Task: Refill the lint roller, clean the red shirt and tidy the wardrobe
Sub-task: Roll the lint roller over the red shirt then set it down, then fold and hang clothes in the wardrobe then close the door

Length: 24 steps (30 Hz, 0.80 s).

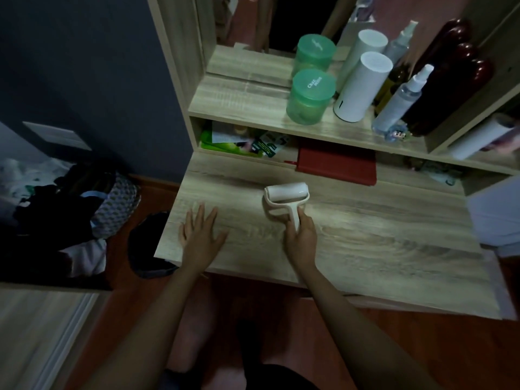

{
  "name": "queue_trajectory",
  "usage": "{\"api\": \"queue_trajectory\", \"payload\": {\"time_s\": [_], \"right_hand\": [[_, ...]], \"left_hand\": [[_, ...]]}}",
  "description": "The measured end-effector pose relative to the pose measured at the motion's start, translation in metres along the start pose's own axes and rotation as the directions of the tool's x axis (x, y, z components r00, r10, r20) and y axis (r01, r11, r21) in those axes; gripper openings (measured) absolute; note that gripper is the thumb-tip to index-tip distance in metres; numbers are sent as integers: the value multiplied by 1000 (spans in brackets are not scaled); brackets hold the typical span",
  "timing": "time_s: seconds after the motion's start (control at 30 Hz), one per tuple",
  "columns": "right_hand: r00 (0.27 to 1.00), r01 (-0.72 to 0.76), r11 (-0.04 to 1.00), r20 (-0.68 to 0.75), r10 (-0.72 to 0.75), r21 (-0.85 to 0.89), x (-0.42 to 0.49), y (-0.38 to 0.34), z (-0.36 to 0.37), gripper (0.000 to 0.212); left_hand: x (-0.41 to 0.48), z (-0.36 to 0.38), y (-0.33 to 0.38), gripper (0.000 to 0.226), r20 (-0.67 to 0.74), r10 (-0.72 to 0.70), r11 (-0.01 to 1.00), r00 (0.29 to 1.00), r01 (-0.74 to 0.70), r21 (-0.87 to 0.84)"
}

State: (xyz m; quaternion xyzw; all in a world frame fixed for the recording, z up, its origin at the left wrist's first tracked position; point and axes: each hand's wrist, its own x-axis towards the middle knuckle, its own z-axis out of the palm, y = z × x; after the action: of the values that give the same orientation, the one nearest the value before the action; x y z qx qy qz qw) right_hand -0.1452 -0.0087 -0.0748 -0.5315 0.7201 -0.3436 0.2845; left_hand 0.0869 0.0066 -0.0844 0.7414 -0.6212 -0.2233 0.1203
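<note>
A: Which step?
B: Refill, I'd judge; right hand (301,235) fingers wrap the roller (287,198) handle on the desk (380,235); left hand (201,235) lies flat, fingers spread.
A: Next?
B: Probably fetching a fresh roll.

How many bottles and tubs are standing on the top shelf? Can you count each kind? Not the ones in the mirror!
Green tubs: 1, the green tub
White cylinders: 1, the white cylinder
Clear spray bottles: 1, the spray bottle
Dark red bottles: 1, the dark red bottle
Total: 4

The twins behind them are mirror reflections.
</note>
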Motion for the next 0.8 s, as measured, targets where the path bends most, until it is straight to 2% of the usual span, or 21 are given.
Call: {"api": "queue_trajectory", "payload": {"time_s": [0.23, 0.37, 0.53, 0.67, 0.8], "right_hand": [[999, 40, 999, 35, -39, -33, 1, -5, 1, 49], [996, 78, 995, -44, -81, -55, -9, -19, -5, 53], [976, 217, 973, -31, -215, 84, -22, -73, 11, 45], [928, 357, 914, 41, -371, 191, -38, -144, 42, 35], [844, 456, 813, 112, -524, 361, -70, -234, 88, 34]], "left_hand": [[1, -9, -6, 67, 91, 34, 997, 995, -28, -68], [5, -21, -17, 61, 118, 72, 986, 990, -53, -161], [-11, -65, -33, 41, -80, 39, 903, 996, -69, -423], [-48, -131, -65, 36, -267, -39, 910, 963, -76, -407], [-100, -208, -120, 27, -450, -186, 899, 873, -34, -437]]}}
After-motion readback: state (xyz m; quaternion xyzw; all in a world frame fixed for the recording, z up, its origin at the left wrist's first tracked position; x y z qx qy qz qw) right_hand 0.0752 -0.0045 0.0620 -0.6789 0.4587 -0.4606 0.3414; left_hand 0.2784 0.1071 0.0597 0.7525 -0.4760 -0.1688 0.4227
